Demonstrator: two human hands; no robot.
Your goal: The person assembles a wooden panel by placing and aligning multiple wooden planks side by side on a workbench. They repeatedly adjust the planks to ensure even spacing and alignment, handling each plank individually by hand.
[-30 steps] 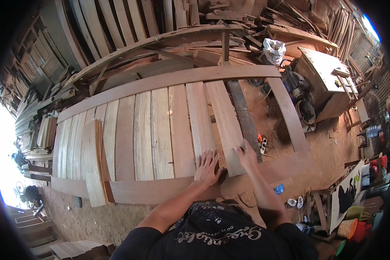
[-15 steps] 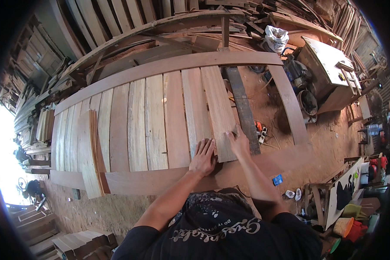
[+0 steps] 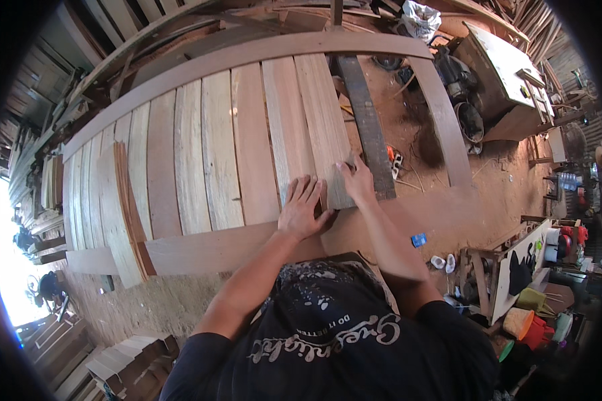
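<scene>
A wooden frame (image 3: 261, 45) lies before me with several wooden slats side by side across it. The rightmost slat (image 3: 322, 120) has its near end at the frame's near rail (image 3: 187, 250). My left hand (image 3: 303, 210) rests flat with fingers spread, on the near end of the neighbouring slat (image 3: 287, 120) by the joint between the two. My right hand (image 3: 358, 182) is at the right edge of the rightmost slat, thumb on its top face and fingers bent over the side; the lower fingers are partly hidden.
A dark beam (image 3: 366, 127) runs beneath the frame, right of the slats. Loose thin boards (image 3: 126, 207) lie across the slats at left. Beyond the frame's right end rail (image 3: 441, 120) stand a machine (image 3: 455, 73) and a white-topped cabinet (image 3: 505, 60). A blue packet (image 3: 418, 240) lies on the ground.
My view has tilted, so the frame appears higher. Both hands stay at the same slats; my left fingers are spread a little wider, with the thumb out to the right.
</scene>
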